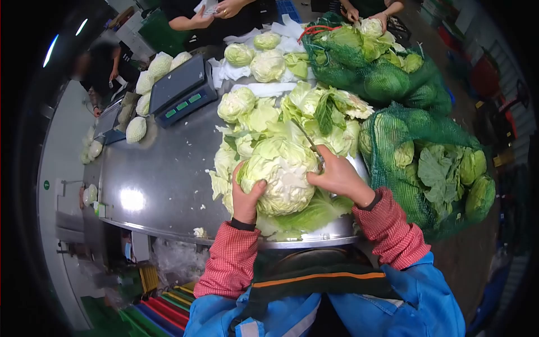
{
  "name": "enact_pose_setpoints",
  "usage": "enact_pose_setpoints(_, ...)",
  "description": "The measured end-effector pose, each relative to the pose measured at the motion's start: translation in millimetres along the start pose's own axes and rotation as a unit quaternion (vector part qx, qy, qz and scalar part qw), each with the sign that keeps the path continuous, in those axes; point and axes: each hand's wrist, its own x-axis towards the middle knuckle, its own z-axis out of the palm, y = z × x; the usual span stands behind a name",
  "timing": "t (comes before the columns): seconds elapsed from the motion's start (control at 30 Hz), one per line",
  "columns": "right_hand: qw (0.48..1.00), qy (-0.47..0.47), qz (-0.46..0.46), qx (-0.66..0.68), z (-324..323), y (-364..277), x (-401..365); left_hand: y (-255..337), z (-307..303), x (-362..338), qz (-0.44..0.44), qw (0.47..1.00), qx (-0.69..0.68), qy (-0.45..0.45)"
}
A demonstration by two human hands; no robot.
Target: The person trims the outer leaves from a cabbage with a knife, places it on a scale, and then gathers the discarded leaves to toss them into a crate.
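Note:
A pale green cabbage (283,177) is held in front of me with its white cut base turned toward me. My left hand (247,196) grips its left side, thumb across the front. On the other side, my right hand (341,177) is closed around a thin-bladed knife (304,133), and its thumb presses on the cabbage. The blade points up and left, away from me. Loose outer leaves (311,216) lie beneath the cabbage, and more trimmed leaves (261,116) are heaped just behind it.
Green mesh sacks of cabbages (393,132) stand along the right. A digital scale (182,90) sits on the metal table (163,163), near net-wrapped cabbages (136,130). Several other cabbages (268,65) rest at the back. Other people's hands (203,17) work across the table.

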Motion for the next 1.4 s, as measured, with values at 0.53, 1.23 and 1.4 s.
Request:
enact_pose_setpoints(0.53, 0.948, 0.185, -0.22, -0.139, 6.5, -6.9, -19.6, -2.0, 10.7, -4.2, -0.022, 0.976, -0.177, 0.129)
enact_pose_setpoints(1.23, 0.907, 0.282, -0.233, -0.21, 21.2, -16.4, 14.2, 12.3, 31.6, -16.4, 0.037, 0.994, -0.034, 0.1)
enact_pose_setpoints(1.4, 0.947, 0.237, -0.134, -0.17, 17.1, 8.9, 42.1, 9.2, 26.0, -22.3, 0.024, 0.993, -0.061, 0.102)
